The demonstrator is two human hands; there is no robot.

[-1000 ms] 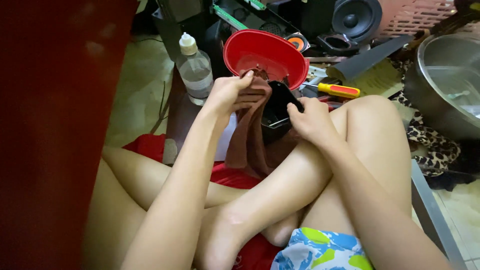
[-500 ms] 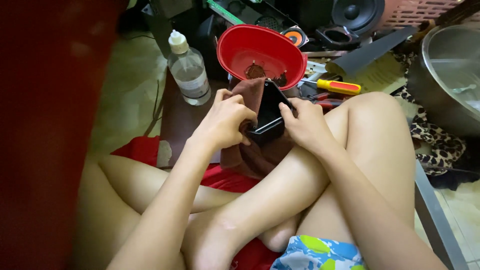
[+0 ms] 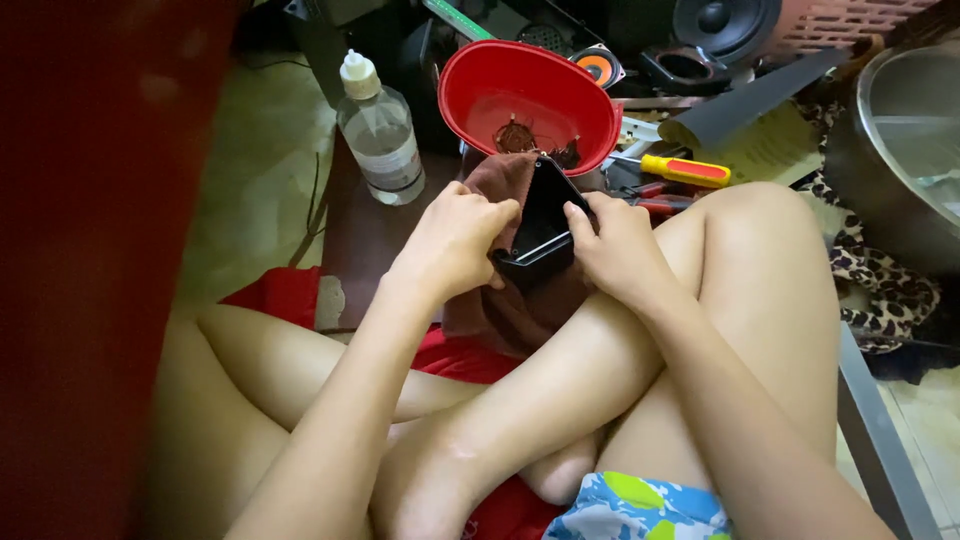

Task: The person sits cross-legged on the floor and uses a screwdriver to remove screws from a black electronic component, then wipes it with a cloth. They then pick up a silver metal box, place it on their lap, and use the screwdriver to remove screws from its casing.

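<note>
My left hand [image 3: 455, 238] pinches a brown cloth [image 3: 505, 180] against a small black box-like part [image 3: 545, 215]. On the other side, my right hand [image 3: 620, 245] grips the black part by its right edge. Both hands work just above my crossed legs. The cloth hangs down below the part, between my hands. Right behind them stands a red plastic bowl [image 3: 530, 90] with dark bits lying in it.
A clear plastic bottle [image 3: 380, 135] with a white cap stands at the left of the bowl. A yellow-and-red handled screwdriver [image 3: 685, 170] lies at the right. Speakers [image 3: 725, 25] and a metal basin [image 3: 905, 140] sit further back and right. A red blurred surface fills the left.
My left hand has come down from the bowl's rim onto the cloth and the black part, which now sits more upright between my hands.
</note>
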